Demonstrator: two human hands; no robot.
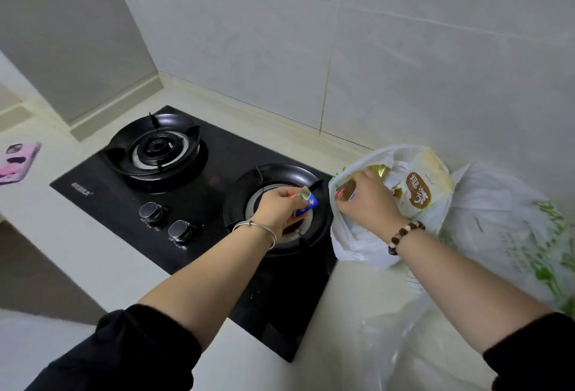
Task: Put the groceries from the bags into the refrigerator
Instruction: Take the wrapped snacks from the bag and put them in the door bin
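Groceries: mostly inside a white plastic bag, thin and crumpled, mouth open, at the back edge of the counter, touching the right edge of the stove.
- In the bag: a cream pouch with a brown oval label, soft and tilted; a gold foil item, mostly hidden, can't tell what it is.
- Right hand is at the bag mouth, fingers curled, pinching a small glossy packet in red, gold and blue.
- Left hand is over the right burner, fingertips pinching a small blue packet, clear of the grate.
- Second bag, white with green print, lies just right of the first, against the wall; contents not visible.
- Clear bag sits near the front edge, filmy; contents can't be told.
- Stove: black glass, two round burners with black metal grates, two shiny knobs.
- Counter is pale and smooth. Phone in a pink case lies flat by the left edge.
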